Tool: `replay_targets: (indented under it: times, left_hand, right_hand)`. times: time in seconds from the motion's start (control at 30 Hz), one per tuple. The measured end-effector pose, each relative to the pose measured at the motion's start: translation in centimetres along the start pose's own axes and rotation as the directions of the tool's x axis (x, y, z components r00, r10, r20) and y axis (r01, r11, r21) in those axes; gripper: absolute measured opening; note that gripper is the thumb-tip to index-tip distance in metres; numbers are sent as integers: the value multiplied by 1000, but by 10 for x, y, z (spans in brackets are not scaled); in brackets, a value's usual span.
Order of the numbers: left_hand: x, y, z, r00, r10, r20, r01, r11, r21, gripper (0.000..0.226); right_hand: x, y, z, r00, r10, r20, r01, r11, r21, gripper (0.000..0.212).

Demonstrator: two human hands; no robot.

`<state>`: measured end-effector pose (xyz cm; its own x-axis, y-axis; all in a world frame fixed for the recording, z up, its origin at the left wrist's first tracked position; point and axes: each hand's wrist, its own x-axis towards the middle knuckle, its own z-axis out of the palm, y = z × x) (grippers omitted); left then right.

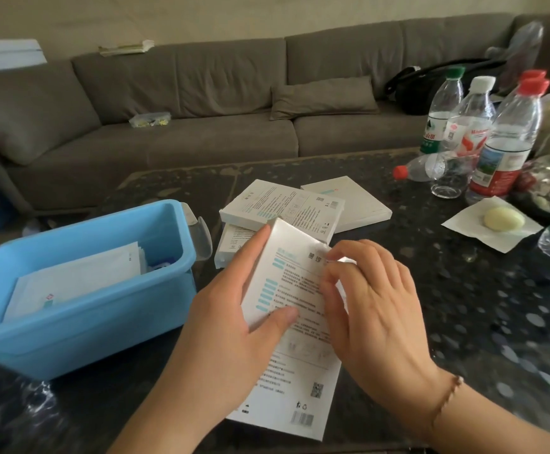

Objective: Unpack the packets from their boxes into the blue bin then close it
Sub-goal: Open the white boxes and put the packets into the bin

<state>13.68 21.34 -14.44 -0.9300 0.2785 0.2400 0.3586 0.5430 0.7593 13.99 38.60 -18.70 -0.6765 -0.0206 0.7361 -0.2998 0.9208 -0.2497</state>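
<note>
While the white box (pixel 286 322) is held over the dark table (pixel 463 290), the findings are these, with every place given from the blue bin (pixel 80 322).

Box in hand: flat printed carton, just to the right of the blue bin, its far end raised and open, its near end low by the table edge.
Handling, judged: light and thin; the card looks stiff on the faces but would crease at the flaps; the smooth finish may slip under a loose hold.
Where to hold, judged: by the long edges, clear of the open end, so that the contents can slide out.
Silvery packet (pixel 342 262): only a shiny corner shows at the open end; probably thin, pliable and slick.
Left hand (pixel 234 316): curled round the box's left edge, thumb pressed on the printed face, fingers along and behind the side.
Right hand (pixel 372 306): fingertips bunched at the open end, pinching at the shiny corner or the flap; which of the two cannot be told.
Blue bin: open, no lid on it, white packets (pixel 77 283) already lying inside.
Other boxes (pixel 286 208): stacked beyond the held box, right of and farther than the blue bin; whether full cannot be told.
Water bottles (pixel 496 136): well apart, far right of the blue bin.
Sofa (pixel 201 103): behind the blue bin, beyond the table.
</note>
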Motion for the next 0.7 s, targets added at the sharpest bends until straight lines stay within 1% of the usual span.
replay_targets:
  times: [0.1, 0.17, 0.27, 0.33, 0.4, 0.47, 0.53, 0.6, 0.7]
  left_hand:
    - [1, -4, -2, 999, -14, -36, 14, 1000, -14, 82]
    - [1, -4, -1, 999, -16, -51, 16, 1000, -19, 81]
    - [1, -2, 0, 998, 0, -64, 0, 1000, -8, 81]
    - [0, 0, 1, 998, 1, -67, -1, 1000, -7, 81]
    - [-1, 3, 2, 997, -1, -73, 1, 1000, 2, 82]
    - [-1, 6, 2, 997, 1, -78, 0, 1000, 11, 82]
    - [-2, 7, 3, 996, 18, -82, -16, 1000, 27, 83]
    - [-4, 6, 3, 996, 42, -83, -38, 998, 50, 84]
    - [-6, 7, 2, 994, 60, -91, -53, 996, 76, 88]
  right_hand:
    - [2, 7, -3, 1000, -18, 14, 17, 993, 116, 15]
    - [4, 11, -6, 998, -63, 25, 60, 992, 114, 18]
    - [10, 13, -12, 996, -82, 22, 81, 995, 66, 23]
    - [12, 14, -13, 993, -116, 14, 116, 993, 23, 22]
    - [12, 14, -15, 982, -188, -11, 187, 981, -46, 20]
    - [11, 11, -17, 961, -271, -49, 262, 956, -131, 18]
    - [8, 5, -18, 942, -329, -61, 307, 923, -230, 16]
    - [5, -3, -17, 939, -340, -45, 312, 902, -299, 16]
    - [6, -7, -17, 948, -317, -18, 293, 894, -339, 18]
